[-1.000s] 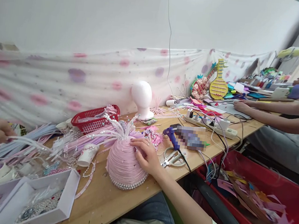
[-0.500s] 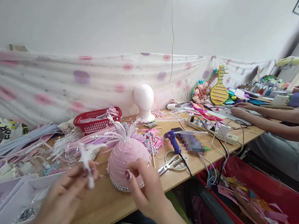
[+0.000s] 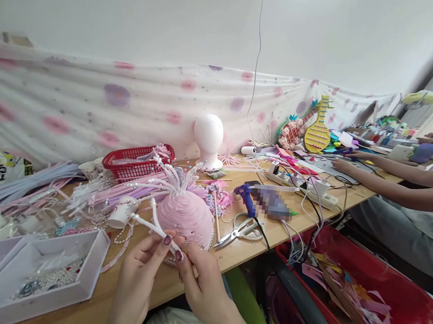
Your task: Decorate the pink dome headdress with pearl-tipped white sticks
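Note:
My left hand point(image 3: 141, 270) pinches a pair of white fuzzy stems, likely pipe cleaners point(image 3: 158, 226), with pearl-like tips that spread apart at upper left. At their lower end my right hand point(image 3: 206, 277) is closed, thumb and fingertips meeting the left hand's fingers. Right behind both hands stands a pink dome-shaped headpiece point(image 3: 184, 212), wound in rows, with a beaded lower edge. A spray of white stems with pearls point(image 3: 178, 178) rises from its top. The hands hide part of its front.
Scissors point(image 3: 240, 231) and a blue glue gun point(image 3: 247, 199) lie to the right, near a power strip point(image 3: 302, 186). A white foam head point(image 3: 208, 138) and red basket point(image 3: 136, 169) stand behind. A paper cup point(image 3: 123, 213) and bead box point(image 3: 93, 267) are at left. Another person's arms point(image 3: 400, 181) reach in.
My hands have come together in front of the pink headpiece. The right hand now closes at the stems' lower end. The view has shifted slightly, showing more of the bead box.

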A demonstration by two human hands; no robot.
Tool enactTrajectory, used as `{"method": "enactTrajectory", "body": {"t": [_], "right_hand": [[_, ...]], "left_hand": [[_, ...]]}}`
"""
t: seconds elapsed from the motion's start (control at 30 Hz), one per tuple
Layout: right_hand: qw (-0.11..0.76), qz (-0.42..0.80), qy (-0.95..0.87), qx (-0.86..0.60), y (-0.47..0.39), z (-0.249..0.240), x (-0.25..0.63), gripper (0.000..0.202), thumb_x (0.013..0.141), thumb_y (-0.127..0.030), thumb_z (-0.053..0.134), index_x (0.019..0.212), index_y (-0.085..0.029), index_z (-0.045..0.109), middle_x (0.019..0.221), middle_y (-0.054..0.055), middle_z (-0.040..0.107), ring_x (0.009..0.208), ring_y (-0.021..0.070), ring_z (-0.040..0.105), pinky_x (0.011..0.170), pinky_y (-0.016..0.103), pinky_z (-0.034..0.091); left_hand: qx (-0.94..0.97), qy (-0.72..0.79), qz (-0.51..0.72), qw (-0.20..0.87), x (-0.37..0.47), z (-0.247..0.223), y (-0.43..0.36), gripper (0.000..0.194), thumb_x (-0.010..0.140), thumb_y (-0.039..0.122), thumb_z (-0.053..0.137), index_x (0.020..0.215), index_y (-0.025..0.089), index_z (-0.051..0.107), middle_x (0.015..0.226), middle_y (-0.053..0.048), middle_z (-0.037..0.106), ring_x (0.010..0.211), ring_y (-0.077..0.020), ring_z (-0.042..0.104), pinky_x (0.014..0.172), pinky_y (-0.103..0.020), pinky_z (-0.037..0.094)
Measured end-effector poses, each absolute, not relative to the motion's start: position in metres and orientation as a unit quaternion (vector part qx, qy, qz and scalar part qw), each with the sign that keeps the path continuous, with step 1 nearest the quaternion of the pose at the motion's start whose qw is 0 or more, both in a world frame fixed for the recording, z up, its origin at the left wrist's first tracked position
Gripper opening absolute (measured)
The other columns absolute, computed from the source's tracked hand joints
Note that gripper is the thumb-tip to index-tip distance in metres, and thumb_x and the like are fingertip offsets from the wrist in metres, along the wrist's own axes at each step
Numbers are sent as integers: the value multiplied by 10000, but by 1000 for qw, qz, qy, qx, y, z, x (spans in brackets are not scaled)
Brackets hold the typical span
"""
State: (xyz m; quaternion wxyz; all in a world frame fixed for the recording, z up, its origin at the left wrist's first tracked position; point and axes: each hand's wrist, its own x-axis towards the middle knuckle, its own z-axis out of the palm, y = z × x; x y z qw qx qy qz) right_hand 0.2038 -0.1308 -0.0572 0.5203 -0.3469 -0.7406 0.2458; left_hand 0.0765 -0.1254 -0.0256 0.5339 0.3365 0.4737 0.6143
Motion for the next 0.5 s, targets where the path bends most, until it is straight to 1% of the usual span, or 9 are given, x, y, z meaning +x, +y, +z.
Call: {"method": "enactTrajectory", "body": {"t": [0.07,0.17,0.3,0.4,0.5], "right_hand": [[510,234,-746,-358,-131,-59,205,234,967,-260,382,766,-202,487,648,-9,502,570,120,458,556,245,329],[493,212,-757,-372,-131,-64,206,243,945,-238,403,721,-197,485,627,-8,504,564,118,452,550,246,315],[499,195,-765,-359,-130,-67,204,237,921,-229,446,699,-191,518,616,-4,519,566,117,461,532,239,307],[519,252,-741,-344,-130,-63,203,221,934,-278,477,765,-185,585,656,6,571,596,120,502,562,233,372],[524,360,-700,-324,-130,-58,202,204,939,-351,519,893,-185,629,731,15,619,636,121,546,597,228,432]], "left_hand": [[333,479,621,524,74,-27,-124,463,413,346,916,793,175,715,751,-80,747,790,-267,715,622,-299,587],[323,485,650,488,73,-27,-122,482,403,289,920,820,183,703,741,-60,751,743,-232,713,617,-266,576],[318,477,670,472,73,-25,-121,461,396,255,921,785,187,682,712,-31,742,644,-171,685,578,-221,550],[305,466,664,498,75,-22,-122,530,347,223,929,812,190,676,689,-14,728,629,-168,685,551,-212,541],[286,454,662,524,77,-21,-123,591,307,195,931,837,192,669,670,6,714,623,-168,687,533,-207,535]]}}
